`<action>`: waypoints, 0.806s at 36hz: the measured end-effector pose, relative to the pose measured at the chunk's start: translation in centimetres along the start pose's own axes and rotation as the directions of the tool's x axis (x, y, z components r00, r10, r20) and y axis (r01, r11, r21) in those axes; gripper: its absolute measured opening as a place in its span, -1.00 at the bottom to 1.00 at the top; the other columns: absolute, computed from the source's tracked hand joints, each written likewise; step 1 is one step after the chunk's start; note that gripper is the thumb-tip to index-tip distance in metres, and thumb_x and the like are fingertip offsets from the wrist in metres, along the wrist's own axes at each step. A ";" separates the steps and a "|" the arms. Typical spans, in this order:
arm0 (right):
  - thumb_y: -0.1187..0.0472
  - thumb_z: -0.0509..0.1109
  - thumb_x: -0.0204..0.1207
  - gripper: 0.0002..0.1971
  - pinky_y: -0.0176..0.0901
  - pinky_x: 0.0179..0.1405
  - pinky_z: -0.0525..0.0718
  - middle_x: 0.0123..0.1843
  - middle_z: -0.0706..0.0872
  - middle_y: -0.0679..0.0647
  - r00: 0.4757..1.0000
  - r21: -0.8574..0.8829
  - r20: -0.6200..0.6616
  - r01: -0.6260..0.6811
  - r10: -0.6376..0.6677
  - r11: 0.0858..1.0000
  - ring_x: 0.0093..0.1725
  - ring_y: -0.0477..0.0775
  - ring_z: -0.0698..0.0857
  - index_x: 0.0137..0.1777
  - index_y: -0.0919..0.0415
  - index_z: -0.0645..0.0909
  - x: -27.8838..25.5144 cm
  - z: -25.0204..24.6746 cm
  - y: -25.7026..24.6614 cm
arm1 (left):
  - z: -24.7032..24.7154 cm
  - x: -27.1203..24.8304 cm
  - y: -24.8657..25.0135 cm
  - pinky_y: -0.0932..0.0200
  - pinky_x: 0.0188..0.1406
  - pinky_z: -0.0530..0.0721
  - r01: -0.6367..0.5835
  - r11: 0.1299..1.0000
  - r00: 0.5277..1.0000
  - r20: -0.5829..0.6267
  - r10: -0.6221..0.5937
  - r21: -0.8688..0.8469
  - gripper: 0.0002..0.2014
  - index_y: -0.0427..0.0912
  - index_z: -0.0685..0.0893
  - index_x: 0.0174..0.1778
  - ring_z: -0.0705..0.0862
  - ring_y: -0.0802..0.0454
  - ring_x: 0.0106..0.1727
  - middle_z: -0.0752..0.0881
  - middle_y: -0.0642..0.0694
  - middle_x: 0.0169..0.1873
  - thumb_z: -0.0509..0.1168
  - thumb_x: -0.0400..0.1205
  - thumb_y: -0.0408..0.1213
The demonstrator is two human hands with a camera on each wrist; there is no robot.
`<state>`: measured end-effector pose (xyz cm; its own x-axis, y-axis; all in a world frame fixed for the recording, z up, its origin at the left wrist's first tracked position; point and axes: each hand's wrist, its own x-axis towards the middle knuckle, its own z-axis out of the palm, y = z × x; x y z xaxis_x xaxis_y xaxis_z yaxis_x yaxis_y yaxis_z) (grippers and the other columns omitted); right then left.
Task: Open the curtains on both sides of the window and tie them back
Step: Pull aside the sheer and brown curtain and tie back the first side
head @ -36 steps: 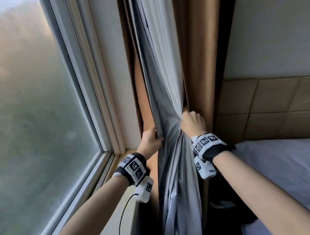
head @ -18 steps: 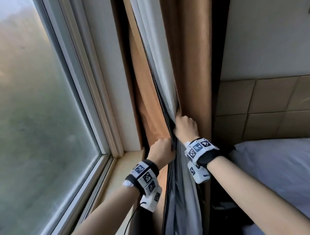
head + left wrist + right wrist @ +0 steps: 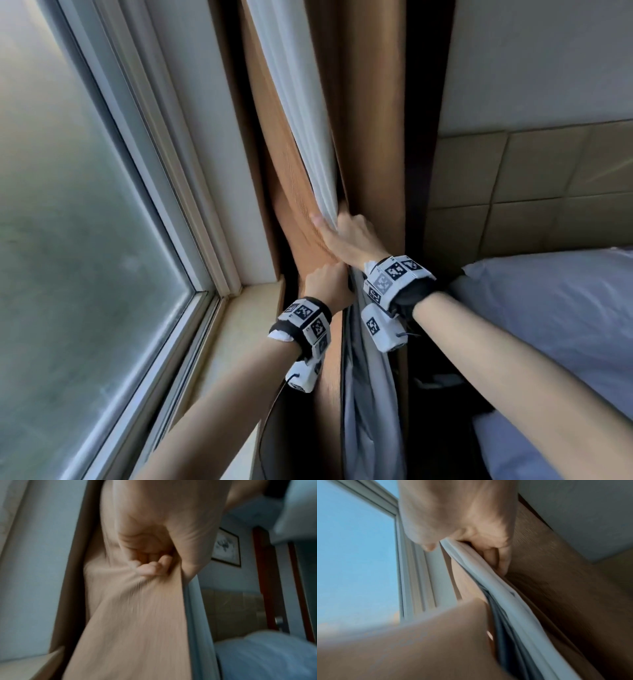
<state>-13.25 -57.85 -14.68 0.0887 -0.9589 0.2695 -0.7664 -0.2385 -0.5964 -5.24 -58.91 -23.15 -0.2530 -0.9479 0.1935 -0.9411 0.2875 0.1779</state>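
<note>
The tan curtain point(image 3: 291, 192) is matt woven cloth with a fine ribbed grain, bunched into creases in the left hand point(image 3: 150, 566). Its pale grey lining point(image 3: 370, 394) looks smoother, with a faint sheen. The window glass point(image 3: 75, 240) is glossy; its frame point(image 3: 164, 164) is smooth and white. The bedding point(image 3: 555, 315) at right is soft matt cloth

We see our left hand point(image 3: 154, 545) from below, its fingers point(image 3: 150, 568) curled into a fold of the tan curtain point(image 3: 130, 615), the cloth bunched and creased where they pinch it. A pale grey lining point(image 3: 197, 615) hangs along the curtain's right edge. Left of it stands a light wall point(image 3: 34, 574). To the right are a framed picture point(image 3: 226, 547), a dark wooden door frame point(image 3: 267, 581), a tiled panel point(image 3: 236, 612) and blurred blue bedding point(image 3: 267, 655).
</note>
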 end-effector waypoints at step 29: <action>0.45 0.18 0.39 -0.58 0.04 -0.20 0.56 -0.06 0.69 0.35 0.981 -0.403 -0.119 0.093 -0.153 0.911 -0.02 0.44 0.69 0.29 0.37 0.46 2.9 0.3 1.5 | 13.3 -10.0 -6.8 0.06 0.16 0.57 0.348 0.912 0.756 0.511 -0.409 0.215 -0.61 -0.17 0.50 0.40 0.61 -0.12 0.32 0.58 -0.15 0.32 0.10 0.64 -0.27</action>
<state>-13.92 -61.06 -15.00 0.1285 -0.8858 0.4460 -0.9459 -0.2446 -0.2134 0.68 -53.15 -39.13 0.0789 -0.9044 -0.4194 -0.9950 -0.0970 0.0218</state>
